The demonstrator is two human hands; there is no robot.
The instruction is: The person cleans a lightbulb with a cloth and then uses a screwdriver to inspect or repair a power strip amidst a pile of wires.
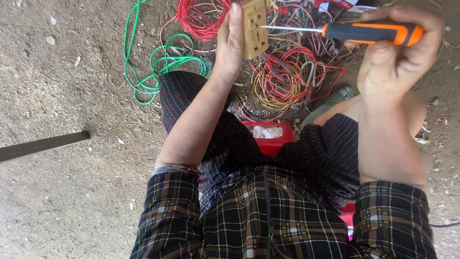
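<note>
Right hand [397, 52] levels screwdriver [345, 31] — tip leftward — at socket plate [254, 26].

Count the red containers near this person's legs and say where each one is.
2. One red box sits on the ground between the knees, holding something white. A second red container peeks out at the right thigh, mostly hidden by clothing; more could be covered.
</note>
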